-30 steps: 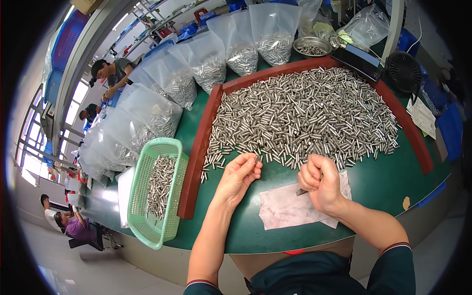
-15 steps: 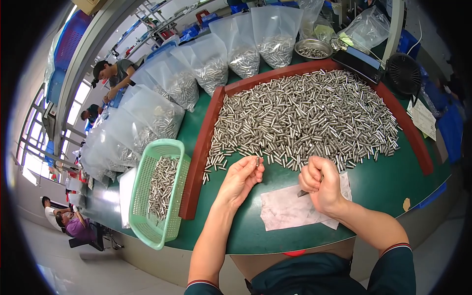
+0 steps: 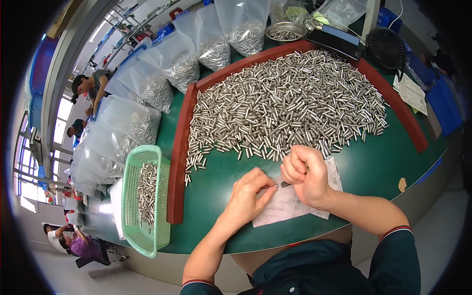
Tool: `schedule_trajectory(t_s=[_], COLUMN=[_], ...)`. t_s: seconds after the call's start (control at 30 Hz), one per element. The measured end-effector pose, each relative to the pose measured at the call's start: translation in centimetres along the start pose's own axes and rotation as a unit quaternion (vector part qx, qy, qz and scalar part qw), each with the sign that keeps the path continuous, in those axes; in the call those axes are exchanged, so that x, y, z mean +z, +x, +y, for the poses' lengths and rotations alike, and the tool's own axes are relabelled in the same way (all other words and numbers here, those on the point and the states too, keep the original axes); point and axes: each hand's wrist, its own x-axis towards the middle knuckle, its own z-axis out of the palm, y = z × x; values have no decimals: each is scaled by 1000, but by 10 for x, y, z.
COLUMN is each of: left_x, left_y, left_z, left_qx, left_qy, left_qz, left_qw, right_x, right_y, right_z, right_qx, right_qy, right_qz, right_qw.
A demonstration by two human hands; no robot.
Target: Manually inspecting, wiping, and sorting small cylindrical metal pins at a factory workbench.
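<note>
Left hand [image 3: 249, 193] pinches a small metal pin [image 3: 276, 186], fingertips closed, end exposed just beside the dark tool [image 3: 285, 184] in the curled right hand [image 3: 309, 173]; red rails [image 3: 178, 167] seemingly pen the loose pin pile [image 3: 287, 101]

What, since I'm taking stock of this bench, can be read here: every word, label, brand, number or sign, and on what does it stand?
None can be read.
White papers at the right: marks too small to read.
Plastic bags at the back: no readable text.
</note>
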Motion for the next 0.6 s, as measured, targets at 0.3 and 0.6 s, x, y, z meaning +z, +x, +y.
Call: schedule_trajectory(t_s=[0.3,0.6], left_x=[7,7], left_y=[0,0], left_z=[-4,-4], left_qx=[12,0], left_qy=[21,29], left_qz=[23,22], left_qw=[999,999], right_x=[2,2], right_y=[-2,-1], right_z=[4,5], right_qx=[-3,-3], right_qy=[-25,-26], right_qz=[13,9], right_qw=[1000,1000])
